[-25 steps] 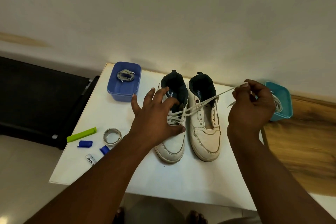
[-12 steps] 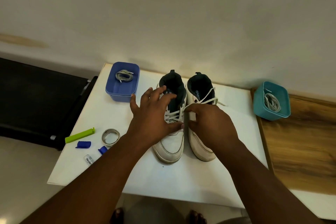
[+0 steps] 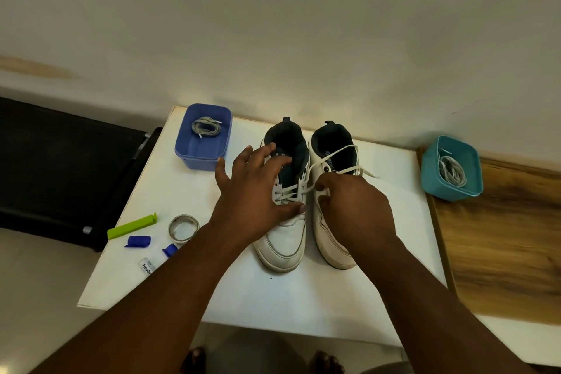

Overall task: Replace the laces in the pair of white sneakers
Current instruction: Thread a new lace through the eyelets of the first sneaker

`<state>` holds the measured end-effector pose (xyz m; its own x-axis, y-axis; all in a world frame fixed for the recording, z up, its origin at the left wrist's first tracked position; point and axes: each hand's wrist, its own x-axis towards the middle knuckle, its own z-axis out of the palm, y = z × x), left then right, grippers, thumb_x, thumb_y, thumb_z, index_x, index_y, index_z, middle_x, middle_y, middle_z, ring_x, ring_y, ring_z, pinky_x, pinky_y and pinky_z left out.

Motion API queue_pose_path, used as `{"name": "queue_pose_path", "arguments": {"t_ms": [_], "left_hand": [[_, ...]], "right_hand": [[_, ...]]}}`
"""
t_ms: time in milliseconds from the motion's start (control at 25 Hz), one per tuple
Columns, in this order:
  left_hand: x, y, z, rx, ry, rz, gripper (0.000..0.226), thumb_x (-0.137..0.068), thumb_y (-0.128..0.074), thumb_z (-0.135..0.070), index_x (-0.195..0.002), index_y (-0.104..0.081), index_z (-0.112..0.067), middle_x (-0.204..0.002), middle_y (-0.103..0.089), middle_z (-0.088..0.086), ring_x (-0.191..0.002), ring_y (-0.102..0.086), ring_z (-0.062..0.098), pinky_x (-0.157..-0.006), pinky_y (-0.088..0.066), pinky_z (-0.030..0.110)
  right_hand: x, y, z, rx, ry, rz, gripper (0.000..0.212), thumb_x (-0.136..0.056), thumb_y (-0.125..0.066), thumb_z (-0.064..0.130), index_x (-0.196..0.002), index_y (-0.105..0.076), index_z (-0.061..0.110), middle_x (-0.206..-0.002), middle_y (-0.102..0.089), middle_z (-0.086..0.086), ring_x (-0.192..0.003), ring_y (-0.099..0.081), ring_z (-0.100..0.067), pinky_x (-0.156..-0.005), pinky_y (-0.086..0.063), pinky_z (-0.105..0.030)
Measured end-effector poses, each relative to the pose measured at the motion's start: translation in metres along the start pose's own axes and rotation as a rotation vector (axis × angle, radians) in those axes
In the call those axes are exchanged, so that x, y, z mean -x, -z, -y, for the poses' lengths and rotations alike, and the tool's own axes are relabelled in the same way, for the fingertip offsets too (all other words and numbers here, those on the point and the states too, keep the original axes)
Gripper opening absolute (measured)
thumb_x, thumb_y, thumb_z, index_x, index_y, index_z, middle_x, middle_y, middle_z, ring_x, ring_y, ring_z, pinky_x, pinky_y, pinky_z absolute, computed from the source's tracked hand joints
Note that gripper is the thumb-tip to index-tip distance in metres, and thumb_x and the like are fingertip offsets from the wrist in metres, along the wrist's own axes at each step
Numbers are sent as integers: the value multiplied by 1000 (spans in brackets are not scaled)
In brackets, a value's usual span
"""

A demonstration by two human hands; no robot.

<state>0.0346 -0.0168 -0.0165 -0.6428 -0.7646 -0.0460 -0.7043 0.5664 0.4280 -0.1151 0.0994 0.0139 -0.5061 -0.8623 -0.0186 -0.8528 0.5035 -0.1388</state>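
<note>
- While the two white sneakers stand side by side, toes toward the person, near the middle of the white counter (image 3: 379, 291), the left sneaker (image 3: 283, 240) is held steady under the left hand (image 3: 258, 191); that hand lies spread over the lacing, fingers (image 3: 261, 152) straight and relaxed, gripping nothing.
- At about 3 o'clock from it, the right hand (image 3: 353, 209) rests over the right sneaker (image 3: 331, 246), its fingers curled; they appear to pinch the lace (image 3: 343, 151) where it leaves the left shoe's eyelets, though the contact is partly hidden.
- That lace is a flat, pale cord, soft and limp by the look of it. It should weigh next to nothing and slide easily through the eyelets, so I would take it near the stiff tip or close to an eyelet, where a pull carries straight through.
- The sneakers look light but firm-soled; pressing down over the tongue, as the left hand does, should keep one from skidding on the smooth counter.
- Count: two sneakers, and one loose lace trailing across the right shoe's collar toward 1 o'clock.
- Two tubs: a blue tub (image 3: 198, 158) at 10 o'clock holding one coiled bundle of laces, and a teal tub (image 3: 455, 193) at 3 o'clock holding a larger tangle I cannot count.
- At 8 o'clock lie one green clip (image 3: 132, 226), one roll of tape (image 3: 183, 228), two small blue pieces and one labelled tube.
</note>
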Motion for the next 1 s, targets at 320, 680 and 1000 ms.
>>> {"name": "queue_pose_path", "arguments": {"t_ms": [320, 680, 1000], "left_hand": [[-1, -1, -2, 41, -17, -113, 91, -70, -73, -73, -147, -32, -44, -166, -12, -5, -153, -6, 24, -121, -9, 57], [1, -2, -8, 125, -138, -142, 57, -78, -69, -64, -129, -53, -46, -166, -16, -5, -154, -4, 23, -121, -6, 56], [8, 40, -25, 1255, 276, 145, 50, -103, -32, -55, -104, -74, -27, -103, -77, -1, -105, -70, 17, -94, -55, 36]], "right_hand": [[-2, -8, 8, -112, 88, -6, 24, -98, -60, 29, -120, -69, 33, -110, -70, 6, -99, -65, -18, -74, -38, -23], [-2, 16, 5, -7, 58, -187, 4, -98, -56, 28, -99, -59, 27, -82, -61, 5, -67, -56, -16, -56, -39, -27], [6, 21, 29, -711, 475, -181, 13, -91, -66, 3, -97, -70, 14, -118, -67, 3, -101, -64, -8, -78, -52, -23]]}}
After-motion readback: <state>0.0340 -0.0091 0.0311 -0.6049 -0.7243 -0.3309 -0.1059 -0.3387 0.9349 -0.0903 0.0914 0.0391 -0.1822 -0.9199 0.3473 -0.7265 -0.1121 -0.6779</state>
